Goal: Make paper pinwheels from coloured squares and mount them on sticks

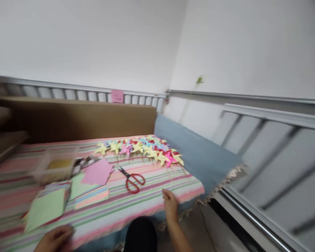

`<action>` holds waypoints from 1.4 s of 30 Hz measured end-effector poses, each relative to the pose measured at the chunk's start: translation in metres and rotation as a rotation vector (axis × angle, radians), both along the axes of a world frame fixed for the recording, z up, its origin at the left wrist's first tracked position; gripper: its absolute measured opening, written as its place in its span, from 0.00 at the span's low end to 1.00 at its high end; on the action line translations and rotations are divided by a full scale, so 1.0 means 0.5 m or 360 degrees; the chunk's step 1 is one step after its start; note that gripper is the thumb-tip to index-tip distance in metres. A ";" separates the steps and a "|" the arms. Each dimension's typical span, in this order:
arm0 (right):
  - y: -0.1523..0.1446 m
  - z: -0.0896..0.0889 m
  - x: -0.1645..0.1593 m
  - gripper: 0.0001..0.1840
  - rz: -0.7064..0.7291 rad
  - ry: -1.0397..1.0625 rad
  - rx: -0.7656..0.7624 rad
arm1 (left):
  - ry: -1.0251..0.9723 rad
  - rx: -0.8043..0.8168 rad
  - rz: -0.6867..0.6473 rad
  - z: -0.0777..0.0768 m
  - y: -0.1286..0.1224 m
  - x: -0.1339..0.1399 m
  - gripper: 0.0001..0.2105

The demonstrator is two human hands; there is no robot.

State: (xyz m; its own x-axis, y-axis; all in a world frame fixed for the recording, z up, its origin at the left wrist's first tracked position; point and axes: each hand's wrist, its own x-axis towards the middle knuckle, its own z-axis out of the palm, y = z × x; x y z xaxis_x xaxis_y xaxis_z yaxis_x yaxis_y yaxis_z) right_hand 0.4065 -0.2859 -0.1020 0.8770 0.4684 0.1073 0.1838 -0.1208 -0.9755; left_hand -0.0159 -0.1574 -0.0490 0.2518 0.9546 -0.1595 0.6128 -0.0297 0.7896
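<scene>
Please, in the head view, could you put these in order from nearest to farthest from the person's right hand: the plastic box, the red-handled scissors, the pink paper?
From the right hand:
1. Red-handled scissors: a little to its left and farther forward.
2. Pink paper: left of the scissors.
3. Plastic box: farthest left of the three.

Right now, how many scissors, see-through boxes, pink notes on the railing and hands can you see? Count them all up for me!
Scissors: 1
See-through box: 1
Pink note: 1
Hands, left hand and right hand: 2
Total: 5
</scene>
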 end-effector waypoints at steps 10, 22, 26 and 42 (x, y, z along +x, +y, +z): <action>0.230 0.117 -0.341 0.14 0.1055 0.0091 0.0025 | -0.0356 0.0331 0.0110 -0.118 -0.025 -0.060 0.13; 0.367 0.054 -0.497 0.11 0.1584 0.0111 -0.0111 | 0.0534 0.1063 0.0062 -0.104 0.089 -0.142 0.22; 0.366 0.055 -0.494 0.10 0.1653 -0.0016 -0.0063 | 0.0538 0.1030 0.0049 -0.114 0.117 -0.149 0.20; 0.316 0.088 -0.475 0.11 0.1683 -0.0368 -0.0117 | 0.0329 0.0746 -0.0061 -0.077 0.155 -0.187 0.15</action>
State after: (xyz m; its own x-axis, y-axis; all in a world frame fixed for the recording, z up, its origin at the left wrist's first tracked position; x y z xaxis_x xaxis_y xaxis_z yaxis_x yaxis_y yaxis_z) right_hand 0.1688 -0.1281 -0.0578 -0.0123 0.9872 0.1590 0.4076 0.1501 -0.9007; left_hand -0.1093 -0.0798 -0.0875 0.2963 0.9261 0.2334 0.7464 -0.3770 0.5484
